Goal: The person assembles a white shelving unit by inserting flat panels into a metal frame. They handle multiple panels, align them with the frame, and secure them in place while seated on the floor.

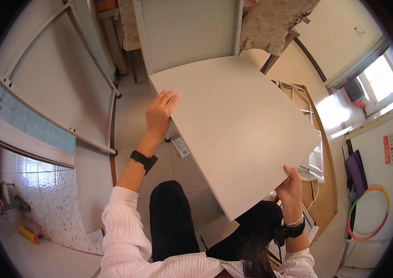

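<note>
A wide white rectangular board (234,132) lies tilted across the space before me, above my knees. My left hand (160,109) holds its left edge, fingertips flat on the top face and the thumb hidden. At the near right edge, my right hand (290,186) grips the board with the thumb on top; its other fingers are hidden beneath. The board's far edge meets, or nearly meets, the foot of an upright white panel (189,33) with raised side rails. Whether the two are joined, I cannot tell.
On my left stands a large white framed panel (68,69) on small black feet. A printed sheet (179,143) lies on the tiled floor. Rightward are flattened cardboard (327,194), thin white metal frames (293,91), clear plastic wrap (316,163) and a hula hoop (386,217). A cloth-covered table (266,24) stands behind.
</note>
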A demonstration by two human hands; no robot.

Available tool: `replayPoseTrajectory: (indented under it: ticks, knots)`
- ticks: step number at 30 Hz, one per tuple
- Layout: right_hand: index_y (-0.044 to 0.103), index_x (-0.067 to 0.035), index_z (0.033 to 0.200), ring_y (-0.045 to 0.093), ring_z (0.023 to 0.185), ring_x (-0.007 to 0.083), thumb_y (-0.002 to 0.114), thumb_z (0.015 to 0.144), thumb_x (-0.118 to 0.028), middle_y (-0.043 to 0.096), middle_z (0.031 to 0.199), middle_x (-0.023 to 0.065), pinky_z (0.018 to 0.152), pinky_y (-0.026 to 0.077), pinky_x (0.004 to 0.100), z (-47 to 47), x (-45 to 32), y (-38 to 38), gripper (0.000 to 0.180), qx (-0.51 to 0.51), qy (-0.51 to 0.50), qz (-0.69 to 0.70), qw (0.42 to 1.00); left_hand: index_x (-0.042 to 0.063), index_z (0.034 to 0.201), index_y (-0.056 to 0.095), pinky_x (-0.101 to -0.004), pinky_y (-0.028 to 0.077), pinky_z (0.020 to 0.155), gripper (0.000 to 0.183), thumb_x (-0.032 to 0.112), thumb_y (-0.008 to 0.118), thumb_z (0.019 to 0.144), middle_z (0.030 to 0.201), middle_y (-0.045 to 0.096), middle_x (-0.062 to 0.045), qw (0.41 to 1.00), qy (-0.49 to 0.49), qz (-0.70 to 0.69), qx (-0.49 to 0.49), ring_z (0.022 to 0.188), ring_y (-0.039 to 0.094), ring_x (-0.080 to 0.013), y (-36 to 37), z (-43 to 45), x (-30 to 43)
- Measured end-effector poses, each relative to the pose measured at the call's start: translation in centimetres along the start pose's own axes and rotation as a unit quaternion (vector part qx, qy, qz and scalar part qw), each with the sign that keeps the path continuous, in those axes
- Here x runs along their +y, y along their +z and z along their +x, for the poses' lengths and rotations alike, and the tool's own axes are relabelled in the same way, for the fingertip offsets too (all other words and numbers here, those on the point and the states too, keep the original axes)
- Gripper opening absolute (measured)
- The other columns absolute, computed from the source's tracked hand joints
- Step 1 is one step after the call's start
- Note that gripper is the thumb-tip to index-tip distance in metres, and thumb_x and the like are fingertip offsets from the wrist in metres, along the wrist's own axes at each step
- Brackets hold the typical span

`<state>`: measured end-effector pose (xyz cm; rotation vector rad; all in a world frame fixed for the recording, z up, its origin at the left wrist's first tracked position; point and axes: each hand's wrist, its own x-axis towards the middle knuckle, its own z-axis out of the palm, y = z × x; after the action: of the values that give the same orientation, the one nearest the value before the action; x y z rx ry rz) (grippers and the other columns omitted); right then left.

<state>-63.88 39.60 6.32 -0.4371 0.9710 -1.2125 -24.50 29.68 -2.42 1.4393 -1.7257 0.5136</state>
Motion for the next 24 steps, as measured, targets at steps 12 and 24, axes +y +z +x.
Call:
replayPoseTrajectory:
  ticks: [12, 24]
  knots:
    - [0.052, -0.006, 0.114, 0.053, 0.106, 0.0226, 0.064, 0.080, -0.015, 0.057, 0.112, 0.0060, 0.092, 0.044, 0.0385, 0.9, 2.5, -1.1, 0.037, 0.036, 0.032, 0.035, 0.998, 0.006, 0.128, 0.044, -0.0342, 0.043, 0.090, 0.046, 0.012, 0.056, 0.084, 0.128, 0.048, -0.017, 0.859, -0.425, -0.278, 0.063, 0.120, 0.045, -0.0267, 2.5, -2.8, 1.7]
    - [0.049, -0.006, 0.115, 0.052, 0.106, 0.0225, 0.066, 0.079, -0.014, 0.055, 0.112, 0.0064, 0.092, 0.044, 0.0380, 0.8, 2.7, -1.4, 0.041, 0.031, 0.040, 0.047, 0.998, 0.006, 0.142, 0.022, -0.0331, 0.031, 0.103, 0.063, 0.050, 0.025, 0.096, 0.142, 0.031, -0.011, 0.567, -0.595, -0.564, -0.080, 0.129, 0.033, -0.0225, 6.3, -10.6, 7.7]
